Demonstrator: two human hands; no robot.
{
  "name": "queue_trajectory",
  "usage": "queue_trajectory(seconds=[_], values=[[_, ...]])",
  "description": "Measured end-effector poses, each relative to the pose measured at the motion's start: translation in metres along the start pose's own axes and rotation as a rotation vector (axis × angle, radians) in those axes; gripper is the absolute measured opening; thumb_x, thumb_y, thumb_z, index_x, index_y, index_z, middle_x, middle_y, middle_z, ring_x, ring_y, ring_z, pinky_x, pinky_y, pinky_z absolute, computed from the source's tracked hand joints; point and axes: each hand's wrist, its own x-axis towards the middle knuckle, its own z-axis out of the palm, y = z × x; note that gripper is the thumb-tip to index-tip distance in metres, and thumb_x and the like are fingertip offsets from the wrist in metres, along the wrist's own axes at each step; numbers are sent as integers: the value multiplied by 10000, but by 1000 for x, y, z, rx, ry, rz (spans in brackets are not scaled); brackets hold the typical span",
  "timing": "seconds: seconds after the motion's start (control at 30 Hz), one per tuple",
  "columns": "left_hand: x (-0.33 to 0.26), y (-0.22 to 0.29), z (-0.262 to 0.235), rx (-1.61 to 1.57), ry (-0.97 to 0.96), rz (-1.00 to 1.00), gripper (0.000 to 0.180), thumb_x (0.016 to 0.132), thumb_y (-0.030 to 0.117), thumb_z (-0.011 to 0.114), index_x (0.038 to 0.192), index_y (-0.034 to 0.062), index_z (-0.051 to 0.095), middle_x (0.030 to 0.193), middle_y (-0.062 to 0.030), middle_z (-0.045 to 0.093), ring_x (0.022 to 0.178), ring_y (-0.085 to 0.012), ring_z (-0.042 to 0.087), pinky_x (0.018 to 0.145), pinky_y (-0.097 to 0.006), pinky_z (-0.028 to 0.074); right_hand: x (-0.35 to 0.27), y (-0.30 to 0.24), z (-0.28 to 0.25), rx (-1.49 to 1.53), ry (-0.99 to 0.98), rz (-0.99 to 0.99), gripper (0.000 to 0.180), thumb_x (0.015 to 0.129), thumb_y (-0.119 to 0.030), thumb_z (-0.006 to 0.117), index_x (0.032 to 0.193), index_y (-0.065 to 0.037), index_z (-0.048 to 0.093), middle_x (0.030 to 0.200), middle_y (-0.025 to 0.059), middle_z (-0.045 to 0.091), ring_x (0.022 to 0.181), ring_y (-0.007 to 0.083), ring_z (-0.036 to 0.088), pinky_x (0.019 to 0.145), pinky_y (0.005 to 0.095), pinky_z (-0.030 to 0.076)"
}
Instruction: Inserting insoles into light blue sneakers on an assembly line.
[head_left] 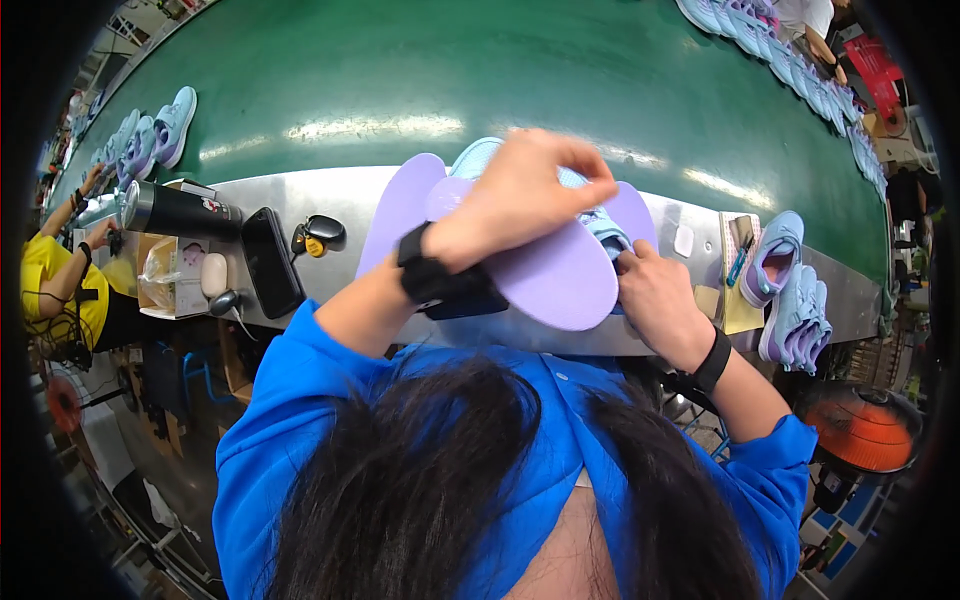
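Observation:
My left hand (520,190) is above a light blue sneaker, its fingers curled and its thumb bent toward them. Anything inside that grip is hidden. Beneath this hand and wrist lies a purple insole (565,280), tilted across the sneaker, its wide end toward me. At the right side my right hand (660,300) has its fingers closed at the opening of the sneaker (605,225), beside the laces. Most of the sneaker is covered by the insole and my left hand. Another purple insole (395,210) rests to the left, and a further purple piece (633,210) shows behind the sneaker.
On the metal ledge (290,190) at left are a black tumbler (180,210), a phone (270,262) and keys (318,235). Several sneakers (785,290) and a notepad (740,290) with a pen stand right. Beyond runs a green conveyor belt (420,60). A co-worker in yellow (60,280) is far left.

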Motion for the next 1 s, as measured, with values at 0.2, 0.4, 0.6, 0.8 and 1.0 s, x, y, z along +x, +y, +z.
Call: queue_trajectory(seconds=[0.2, 0.4, 0.6, 0.8, 1.0], values=[[-59, 50, -101, -536, 385, 4, 205, 916, 179, 639, 963, -19, 662, 630, -16, 576, 483, -17, 460, 483, -165, 363, 15, 16, 7, -124, -189, -210, 65, 726, -122, 622, 685, -75, 641, 732, 70, 650, 765, 229, 647, 582, 354, 509], [-117, -5, -95, -694, 645, -224, 229, 986, 200, 536, 1033, -24, 541, 639, 46, 412, 428, -29, 326, 420, -187, 226, 25, 8, 7, -86, -103, -238, 35, 653, -108, 662, 630, -84, 675, 638, 100, 649, 669, 245, 684, 570, 356, 520], [-146, -42, -62, -765, 640, -422, 327, 1021, 320, 491, 935, 12, 559, 632, 50, 383, 458, -33, 345, 431, -183, 249, 27, 18, 15, -82, -102, -222, 61, 691, -91, 639, 642, -70, 669, 642, 128, 646, 629, 283, 671, 554, 382, 512], [-158, -62, -54, -982, 550, -509, 536, 1022, 499, 389, 964, 2, 581, 647, 45, 434, 485, -67, 411, 456, -180, 291, 34, 21, 13, -54, -115, -282, 116, 658, -132, 660, 588, -44, 634, 595, 160, 605, 564, 331, 628, 522, 428, 482], [-158, -54, -36, -936, 640, -603, 500, 996, 552, 392, 1081, 96, 577, 763, 33, 509, 653, -99, 516, 612, -221, 392, 19, 6, -7, 0, -158, -66, 181, 712, -192, 703, 611, -48, 660, 601, 166, 609, 584, 328, 636, 544, 429, 487]])
